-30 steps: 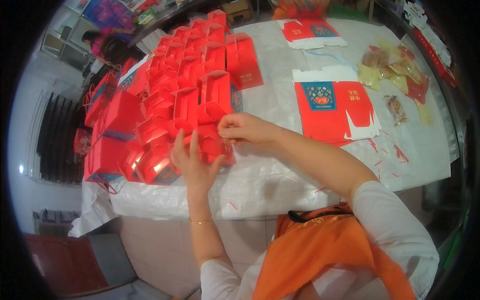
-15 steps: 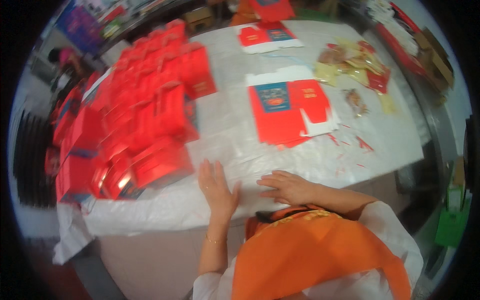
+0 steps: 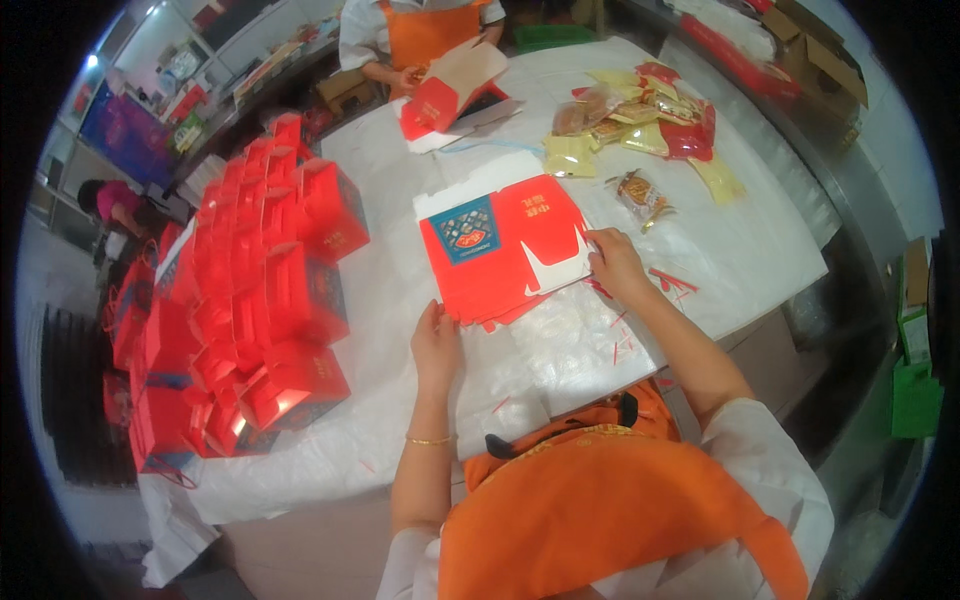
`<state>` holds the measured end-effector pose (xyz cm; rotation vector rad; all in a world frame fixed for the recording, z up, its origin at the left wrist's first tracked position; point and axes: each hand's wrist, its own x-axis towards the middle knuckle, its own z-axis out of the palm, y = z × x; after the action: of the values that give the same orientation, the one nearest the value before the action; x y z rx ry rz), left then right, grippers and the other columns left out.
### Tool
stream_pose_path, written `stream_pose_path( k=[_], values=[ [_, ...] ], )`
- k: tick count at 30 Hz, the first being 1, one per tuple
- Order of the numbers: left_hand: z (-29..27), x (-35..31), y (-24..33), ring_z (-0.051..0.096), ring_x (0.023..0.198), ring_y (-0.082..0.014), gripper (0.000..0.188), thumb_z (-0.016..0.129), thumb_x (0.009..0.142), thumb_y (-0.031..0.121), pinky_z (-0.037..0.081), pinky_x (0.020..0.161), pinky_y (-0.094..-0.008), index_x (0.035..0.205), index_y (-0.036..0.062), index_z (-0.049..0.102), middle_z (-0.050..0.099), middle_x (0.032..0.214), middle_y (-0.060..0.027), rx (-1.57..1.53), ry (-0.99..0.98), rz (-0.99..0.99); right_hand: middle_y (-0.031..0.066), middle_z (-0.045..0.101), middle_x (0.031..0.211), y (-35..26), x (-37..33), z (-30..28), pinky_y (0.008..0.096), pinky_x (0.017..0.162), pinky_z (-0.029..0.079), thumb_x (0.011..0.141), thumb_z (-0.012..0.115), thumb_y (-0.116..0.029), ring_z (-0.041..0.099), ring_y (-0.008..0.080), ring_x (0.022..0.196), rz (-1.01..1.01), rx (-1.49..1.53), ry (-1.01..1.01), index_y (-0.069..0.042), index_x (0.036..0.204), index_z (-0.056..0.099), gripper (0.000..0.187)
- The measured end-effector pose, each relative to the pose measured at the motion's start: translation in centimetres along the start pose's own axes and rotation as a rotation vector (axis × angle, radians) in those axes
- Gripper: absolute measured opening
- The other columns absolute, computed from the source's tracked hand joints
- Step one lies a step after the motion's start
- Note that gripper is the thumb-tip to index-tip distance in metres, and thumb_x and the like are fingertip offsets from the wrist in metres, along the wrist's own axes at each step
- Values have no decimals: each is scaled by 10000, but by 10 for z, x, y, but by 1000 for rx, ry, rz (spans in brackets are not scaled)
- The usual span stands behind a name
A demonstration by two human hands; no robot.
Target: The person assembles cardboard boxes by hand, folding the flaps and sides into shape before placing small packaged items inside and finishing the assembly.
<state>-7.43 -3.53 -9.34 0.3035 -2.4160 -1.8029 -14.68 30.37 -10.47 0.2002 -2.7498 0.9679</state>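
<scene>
A stack of flat red box blanks with a blue square panel lies on the white-covered table in front of me. My left hand rests at the stack's near-left corner, fingers touching its edge. My right hand grips the stack's right edge with curled fingers. Both forearms reach up from my orange apron.
Many assembled red boxes crowd the left side of the table. Yellow and red snack packets lie at the far right. Across the table a person in an orange apron folds a red box. Red paper scraps lie near my right wrist.
My hands left the assembled red boxes on the left, crossed the bare table cover, and now hold the flat stack of blanks. The view swung right and up.
</scene>
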Motion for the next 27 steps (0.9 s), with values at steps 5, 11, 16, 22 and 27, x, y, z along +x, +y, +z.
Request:
stream_pose_path(
  k=[5, 11, 16, 22, 27],
  values=[
    [15, 4, 24, 643, 1051, -167, 442, 611, 1013, 149, 513, 902, -287, 1375, -92, 536, 673, 1220, -146, 32, 28, 14, 168, 616, 1158, -1, -3, -5, 437, 1001, 466, 822, 687, -47, 561, 354, 1147, -87, 14, 17, -26, 1234, 657, 414],
    [11, 44, 23, 650, 943, -145, 282, 607, 999, 135, 528, 799, -277, 1214, -47, 613, 690, 1088, -102, -261, -34, -151, 140, 596, 1167, -2, 19, -18, 450, 988, 450, 807, 763, -184, 551, 325, 1155, -98, -104, -95, -61, 1241, 661, 463],
    [34, 42, 55, 668, 1053, -216, 180, 523, 1026, 84, 550, 930, -360, 1179, 0, 565, 660, 1178, -129, -515, -140, -199, 207, 413, 1509, -6, 26, -14, 504, 1123, 349, 786, 814, -339, 397, 384, 1381, -211, -165, -169, -156, 1522, 436, 848],
    [21, 25, 45, 596, 1226, -270, 449, 579, 993, 138, 534, 984, -419, 1407, 17, 453, 568, 1362, -129, -724, -298, -100, 258, 312, 1588, -26, 23, -16, 530, 1204, 260, 821, 789, -328, 278, 431, 1482, -189, 33, -241, -229, 1609, 280, 943],
    [34, -5, 69, 627, 1184, -254, 452, 562, 997, 112, 529, 1022, -429, 1425, 26, 446, 597, 1346, -130, -910, -309, -110, 292, 345, 1548, -34, 16, -6, 525, 1159, 347, 883, 740, -328, 390, 467, 1402, -289, 113, -39, -206, 1581, 339, 815]
  ],
)
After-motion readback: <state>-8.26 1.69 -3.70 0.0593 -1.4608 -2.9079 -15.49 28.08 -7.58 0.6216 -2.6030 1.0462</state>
